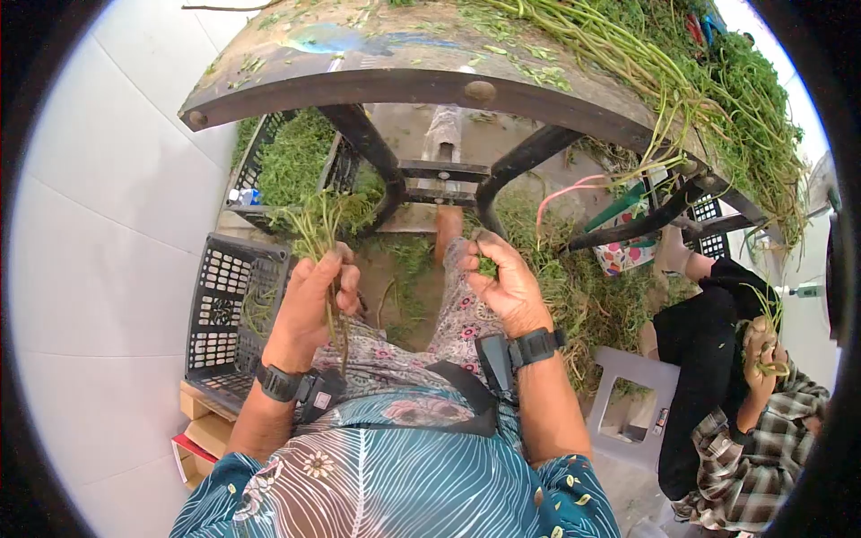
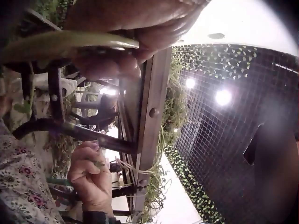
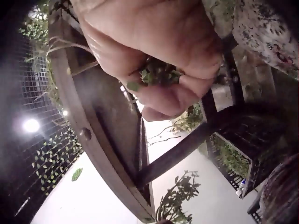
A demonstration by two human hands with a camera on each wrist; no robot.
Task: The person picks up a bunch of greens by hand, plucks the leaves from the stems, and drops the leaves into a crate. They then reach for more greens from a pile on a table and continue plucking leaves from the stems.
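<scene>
My left hand (image 1: 309, 296) grips a small bunch of leafy green stems (image 1: 316, 224) above my lap, the stems poking up past the thumb and hanging below the fist. One pale stem (image 2: 70, 42) crosses close to the camera in the left wrist view. To the right, at about the same height, my right hand (image 1: 511, 287) has its fingers curled round some small green leaves (image 3: 156, 77). Most of those leaves are hidden inside the fingers. The two hands are apart, in front of the table's near edge.
A wooden table (image 1: 359, 85) stands ahead, with a heap of long green stems (image 1: 735, 99) at its right. Black crates, one full of greens (image 1: 291, 161) and another (image 1: 215, 314), are at the left. Loose stems (image 1: 583, 314) cover the floor. Another person (image 1: 762, 448) holds stems beside a grey stool (image 1: 632, 394).
</scene>
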